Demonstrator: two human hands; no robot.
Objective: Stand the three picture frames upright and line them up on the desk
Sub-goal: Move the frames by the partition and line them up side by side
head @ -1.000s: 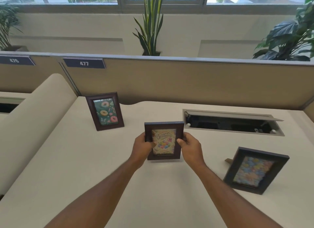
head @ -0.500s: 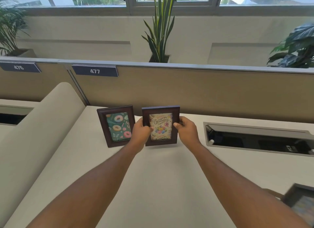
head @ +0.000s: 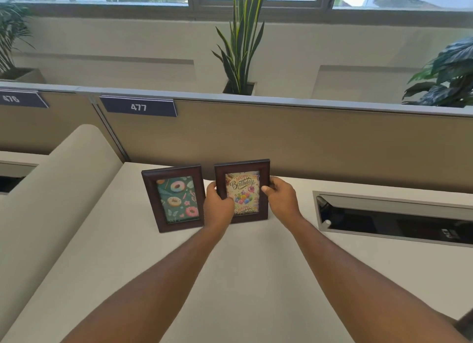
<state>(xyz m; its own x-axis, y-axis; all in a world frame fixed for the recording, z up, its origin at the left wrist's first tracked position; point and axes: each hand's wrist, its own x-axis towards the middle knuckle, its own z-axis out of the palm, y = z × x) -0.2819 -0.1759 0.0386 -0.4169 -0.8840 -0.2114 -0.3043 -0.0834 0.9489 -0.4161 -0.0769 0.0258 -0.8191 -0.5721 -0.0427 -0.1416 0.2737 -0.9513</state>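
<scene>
A dark brown frame with a doughnut picture (head: 176,198) stands upright on the white desk (head: 245,271) near the back partition. Just to its right stands the birthday-card frame (head: 242,189), upright with its bottom edge at the desk. My left hand (head: 218,207) grips its left edge and my right hand (head: 280,197) grips its right edge. A dark corner at the lower right edge (head: 464,326) may be the third frame; most of it is out of view.
A beige partition (head: 307,143) with a "477" label (head: 138,107) runs behind the desk. An open cable tray (head: 394,218) is sunk into the desk on the right. A curved beige divider (head: 51,189) borders the left. Potted plants stand behind the partition.
Both hands carried the birthday frame away from me and to the left, up beside the doughnut frame. My view followed, so the third frame slid off at the lower right.
</scene>
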